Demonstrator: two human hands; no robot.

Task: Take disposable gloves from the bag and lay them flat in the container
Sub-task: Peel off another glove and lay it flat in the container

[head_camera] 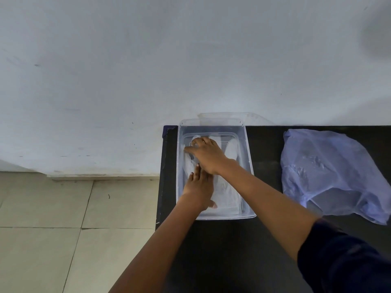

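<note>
Soft, even daylight, cool bluish cast, pale wall brightly lit, black tabletop nearly featureless, faint shadows only, mild glare on the clear container rim, wide-angle bending at edges, dark blurred smudge top right, overall slightly soft focus

A black counter ran along the white wall. On its far left end sat a clear plastic container; well to the right lay a crumpled, translucent blue bag, reaching toward the right edge.
</note>
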